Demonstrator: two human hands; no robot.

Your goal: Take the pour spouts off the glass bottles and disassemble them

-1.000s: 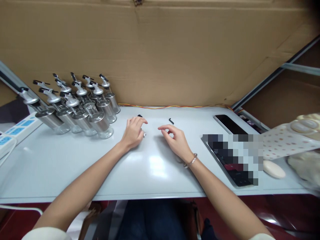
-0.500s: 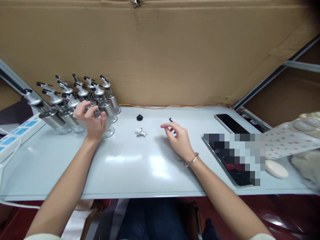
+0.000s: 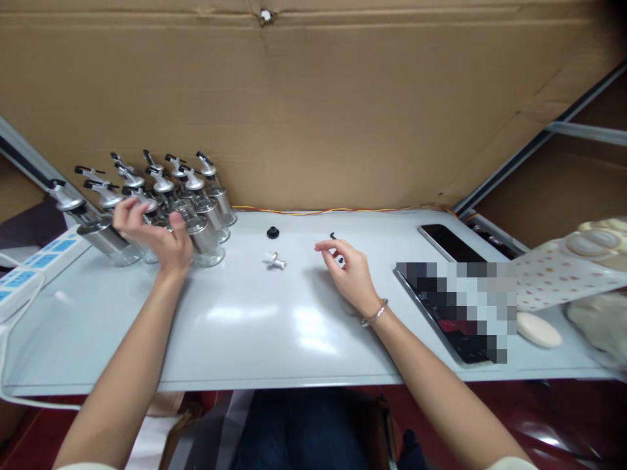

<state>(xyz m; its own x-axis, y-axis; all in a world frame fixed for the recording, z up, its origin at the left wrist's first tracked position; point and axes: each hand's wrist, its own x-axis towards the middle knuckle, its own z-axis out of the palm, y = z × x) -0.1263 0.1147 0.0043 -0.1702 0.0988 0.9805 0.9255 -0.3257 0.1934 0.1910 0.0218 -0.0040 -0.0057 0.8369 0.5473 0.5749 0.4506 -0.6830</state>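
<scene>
Several oil bottles with steel sleeves, glass bases and silver-black pour spouts stand grouped at the left. In front of them is my left hand, its fingers spread and holding nothing; it hides parts of the front bottles. My right hand hovers over or rests on the table at the centre right, fingers loosely bent and apart, with nothing visible in them. Just beyond it lies a small black hooked piece. Between the hands lie a silver pour spout piece with a clear end and a black round stopper.
To the right lie a phone, a partly pixelated tablet-like device, a white oval object and a dotted bag. A white power strip runs along the left edge. A cardboard wall closes off the back.
My left hand has moved left across the front of the bottles, uncovering the front right bottle. My right hand stays almost in place. The view has tilted slightly.
</scene>
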